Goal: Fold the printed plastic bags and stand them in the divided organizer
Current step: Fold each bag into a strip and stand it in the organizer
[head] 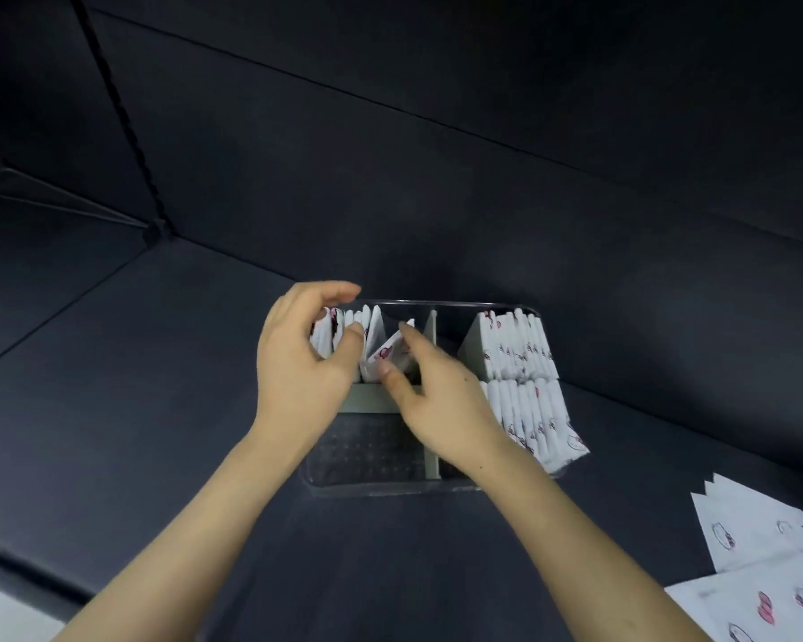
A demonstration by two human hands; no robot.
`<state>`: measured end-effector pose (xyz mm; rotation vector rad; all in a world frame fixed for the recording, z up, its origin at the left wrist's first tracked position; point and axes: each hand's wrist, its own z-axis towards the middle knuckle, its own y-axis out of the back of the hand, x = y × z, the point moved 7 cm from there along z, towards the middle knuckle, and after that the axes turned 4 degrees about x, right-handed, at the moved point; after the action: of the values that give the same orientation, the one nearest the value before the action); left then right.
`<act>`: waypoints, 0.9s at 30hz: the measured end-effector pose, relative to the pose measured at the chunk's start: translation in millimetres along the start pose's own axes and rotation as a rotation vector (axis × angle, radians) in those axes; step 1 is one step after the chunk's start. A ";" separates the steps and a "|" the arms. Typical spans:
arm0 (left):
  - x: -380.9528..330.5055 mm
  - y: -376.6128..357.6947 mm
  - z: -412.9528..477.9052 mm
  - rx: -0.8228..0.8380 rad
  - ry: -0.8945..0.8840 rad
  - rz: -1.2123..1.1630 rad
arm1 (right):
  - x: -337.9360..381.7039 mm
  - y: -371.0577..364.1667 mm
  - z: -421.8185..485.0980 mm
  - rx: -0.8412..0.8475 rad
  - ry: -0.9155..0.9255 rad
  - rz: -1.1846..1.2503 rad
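A clear plastic organizer (pixel 367 484) with grey-green dividers (pixel 432 335) sits on a dark padded surface. Its far left compartment holds several folded white bags with pink print (pixel 367 324) standing upright. My left hand (pixel 297 359) curls round those standing bags and holds them back. Beside it, my right hand (pixel 436 396) pinches one folded bag (pixel 388 352) between thumb and fingers, tilted in the same compartment. The right compartments are packed with two rows of folded bags (pixel 525 386). The near left compartment (pixel 367 447) holds nothing.
Flat unfolded printed bags (pixel 761 558) lie in a pile at the lower right. The dark padded surface (pixel 158 410) spreads all around the organizer, with a dark padded wall behind it and a cord hanging at the upper left.
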<state>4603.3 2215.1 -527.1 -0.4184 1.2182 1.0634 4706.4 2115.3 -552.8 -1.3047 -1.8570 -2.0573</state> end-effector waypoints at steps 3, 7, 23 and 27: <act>-24.4 -24.7 -12.7 0.048 -0.109 0.040 | -14.0 30.3 -33.1 -0.069 0.019 0.029; -50.7 -76.6 -38.5 0.202 -0.268 0.097 | -72.1 64.3 -95.8 -0.158 -0.115 0.114; -22.3 -259.1 -205.6 0.979 -0.367 0.141 | -270.6 31.9 -296.8 -0.300 -0.521 -0.252; -19.9 -253.0 -203.9 0.994 -0.194 0.062 | -269.1 34.1 -290.5 -0.405 -0.387 -0.087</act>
<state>4702.8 1928.9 -645.9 0.4808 1.4206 0.4268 4744.4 1735.9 -664.8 -1.8645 -1.7004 -2.4651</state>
